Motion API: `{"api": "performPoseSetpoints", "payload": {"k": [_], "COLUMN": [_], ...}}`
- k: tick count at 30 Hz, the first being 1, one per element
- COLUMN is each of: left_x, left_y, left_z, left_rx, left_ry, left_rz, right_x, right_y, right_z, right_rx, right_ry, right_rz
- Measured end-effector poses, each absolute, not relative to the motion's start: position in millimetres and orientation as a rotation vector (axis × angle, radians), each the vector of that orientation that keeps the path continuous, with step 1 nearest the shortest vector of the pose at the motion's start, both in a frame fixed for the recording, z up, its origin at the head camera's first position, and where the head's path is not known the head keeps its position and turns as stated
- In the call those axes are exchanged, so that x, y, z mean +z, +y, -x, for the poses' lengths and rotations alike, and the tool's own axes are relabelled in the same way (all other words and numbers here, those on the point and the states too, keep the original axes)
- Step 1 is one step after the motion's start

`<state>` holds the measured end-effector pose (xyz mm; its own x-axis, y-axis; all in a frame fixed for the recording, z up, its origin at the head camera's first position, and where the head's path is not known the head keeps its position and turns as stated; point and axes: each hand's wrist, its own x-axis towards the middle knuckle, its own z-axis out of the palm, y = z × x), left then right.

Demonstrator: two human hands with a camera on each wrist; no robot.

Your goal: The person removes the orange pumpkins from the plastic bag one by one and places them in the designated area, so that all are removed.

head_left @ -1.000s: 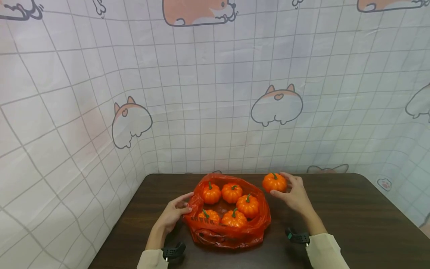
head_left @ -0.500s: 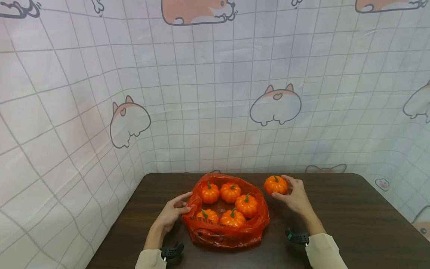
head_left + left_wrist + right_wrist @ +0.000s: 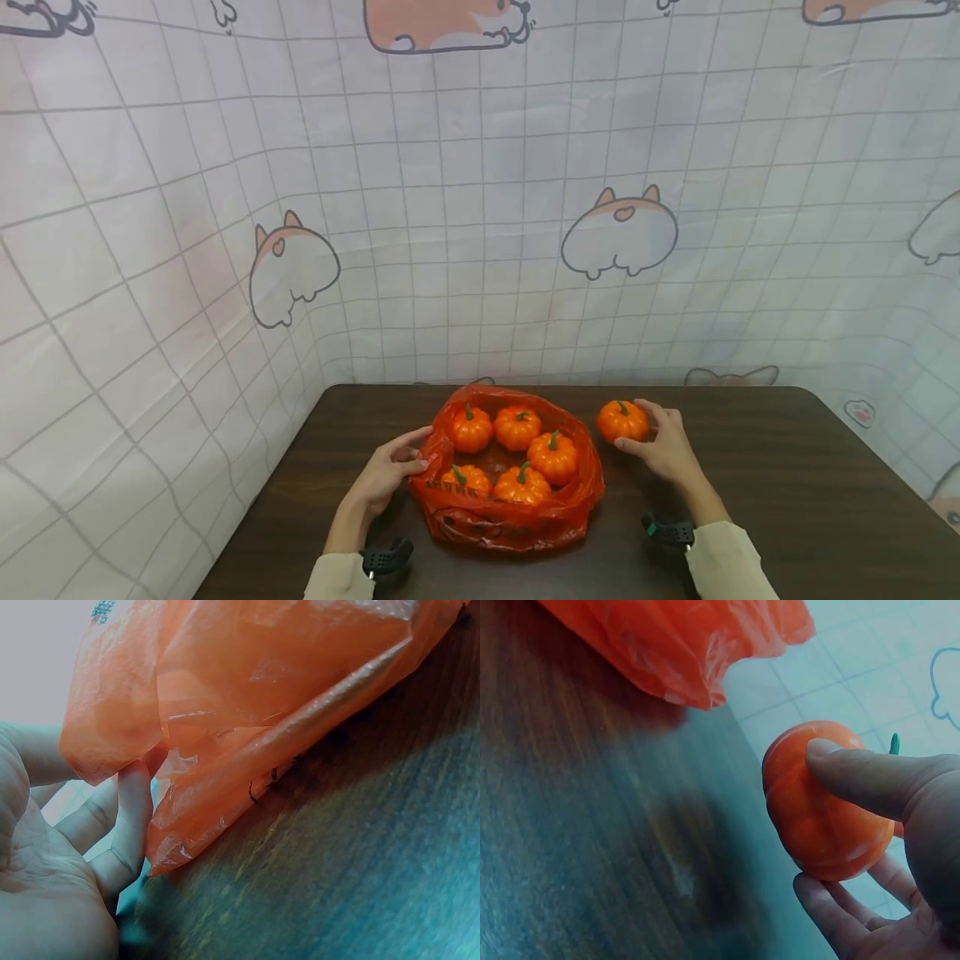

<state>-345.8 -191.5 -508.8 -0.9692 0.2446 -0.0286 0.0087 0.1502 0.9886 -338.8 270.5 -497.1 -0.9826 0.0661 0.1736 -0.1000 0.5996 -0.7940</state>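
Note:
A red-orange plastic bag (image 3: 517, 529) stands on the table with its mouth spread wide. Several small orange pumpkins (image 3: 552, 458) with green stems sit inside it. My left hand (image 3: 381, 479) grips the bag's left rim, and in the left wrist view its fingers curl at the plastic (image 3: 225, 690). To the right of the bag my right hand (image 3: 667, 446) holds another small pumpkin (image 3: 621, 422). In the right wrist view the thumb presses one side of that pumpkin (image 3: 817, 802) and fingers support it from below, above the table.
The dark wood-grain table (image 3: 780, 483) extends on both sides of the bag. A white gridded cloth (image 3: 487, 208) with cartoon dogs hangs behind it and on the left. Black wrist devices (image 3: 667, 531) are strapped to both wrists.
My right hand has lowered the pumpkin slightly and brought it a little to the right, away from the bag. The left hand keeps its place on the rim.

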Motion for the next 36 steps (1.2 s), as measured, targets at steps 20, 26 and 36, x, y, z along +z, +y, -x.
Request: {"api": "performPoseSetpoints", "payload": {"k": [20, 26, 36], "left_x": [-508, -508, -509], "left_y": [-189, -188, -188], "left_z": [346, 346, 346], "left_rx": [1.919, 1.923, 1.933], "left_ry": [2.256, 2.261, 2.264], "left_rz": [-0.232, -0.216, -0.21], "right_x": [-507, -508, -510], "right_y": [277, 276, 276], "right_z": [351, 354, 358], "right_rx": [1.331, 1.351, 1.392], "right_ry": [-2.697, -2.695, -2.689], "right_rz": [0.022, 0.027, 0.03]}}
